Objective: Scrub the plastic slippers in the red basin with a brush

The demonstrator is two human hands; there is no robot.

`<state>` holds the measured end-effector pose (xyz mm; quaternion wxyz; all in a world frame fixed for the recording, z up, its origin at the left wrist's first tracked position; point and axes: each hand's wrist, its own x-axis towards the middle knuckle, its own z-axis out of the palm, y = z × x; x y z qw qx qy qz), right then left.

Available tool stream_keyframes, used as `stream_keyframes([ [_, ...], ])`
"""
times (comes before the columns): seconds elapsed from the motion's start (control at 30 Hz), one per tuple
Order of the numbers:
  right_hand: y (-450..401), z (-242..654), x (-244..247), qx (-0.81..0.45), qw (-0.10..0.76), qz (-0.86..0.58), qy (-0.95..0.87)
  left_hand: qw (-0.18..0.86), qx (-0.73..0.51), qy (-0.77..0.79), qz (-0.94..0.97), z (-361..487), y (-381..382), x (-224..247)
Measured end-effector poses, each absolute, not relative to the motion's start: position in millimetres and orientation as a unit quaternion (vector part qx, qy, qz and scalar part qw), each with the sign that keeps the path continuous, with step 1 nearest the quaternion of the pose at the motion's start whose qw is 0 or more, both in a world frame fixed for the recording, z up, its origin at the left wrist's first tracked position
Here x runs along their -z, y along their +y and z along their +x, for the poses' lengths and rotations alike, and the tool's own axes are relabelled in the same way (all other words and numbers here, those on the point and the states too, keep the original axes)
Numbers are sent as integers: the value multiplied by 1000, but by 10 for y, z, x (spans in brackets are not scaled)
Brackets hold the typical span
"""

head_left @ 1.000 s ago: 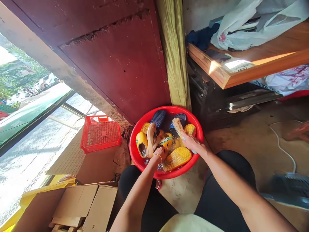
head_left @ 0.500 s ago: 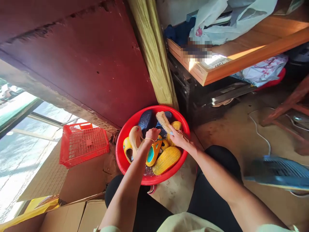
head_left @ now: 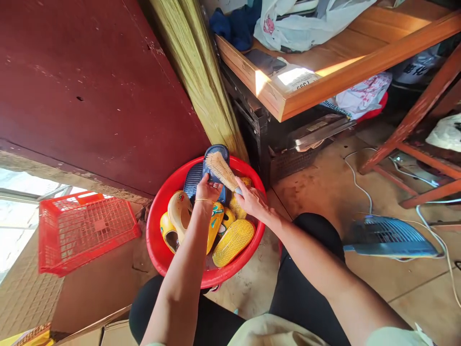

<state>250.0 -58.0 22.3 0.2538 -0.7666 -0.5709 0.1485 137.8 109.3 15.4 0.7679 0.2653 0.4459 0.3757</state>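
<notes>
A red basin [head_left: 154, 250] holds several shoes. My left hand [head_left: 208, 189] is closed on a dark blue slipper [head_left: 215, 153], whose toe rises above the basin's far rim. In my right hand [head_left: 250, 198] is a scrubbing brush [head_left: 220, 169], its pale bristles over the blue slipper. Another dark blue slipper [head_left: 193, 180] lies just left of it. A beige clog [head_left: 179, 209] and a yellow clog [head_left: 166, 228] sit at the left. Near my side of the basin, a yellow slipper [head_left: 234, 242] shows its patterned sole.
A red plastic crate [head_left: 90, 230] and cardboard [head_left: 97, 288] stand at the left. Behind the basin are a maroon panel [head_left: 108, 105] and a yellowish curtain [head_left: 198, 77]. A wooden tray table [head_left: 288, 105] juts in at upper right. A blue fan [head_left: 392, 238] and cables lie on the floor.
The dark blue slipper has been raised toward the basin's far rim, with my left hand now on it. The brush has moved over it. The view has shifted to the right.
</notes>
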Motion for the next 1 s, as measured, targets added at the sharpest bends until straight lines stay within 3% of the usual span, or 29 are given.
stream_keyframes([
  [0.2,-637,2449,-273,-109,375,-742,-546,793,-453,327,241,977,876,-845],
  [0.4,-707,2188,-294,-158,409,-701,-563,782,-473,289,284,622,470,-1277],
  [0.53,-719,1990,-229,-218,404,-678,-574,788,-429,326,299,558,236,-1097],
  [0.7,-705,1944,-105,-244,307,-727,-564,773,-268,435,376,320,-9,-596],
  [0.8,-673,1997,-45,-239,268,-753,-552,690,-222,465,509,-4,-53,-355],
  [0.93,-660,1988,9,-222,295,-722,-585,430,-372,535,625,-378,55,-78],
  [1.0,-673,1928,30,-217,316,-706,-596,316,-366,568,666,-441,124,49],
])
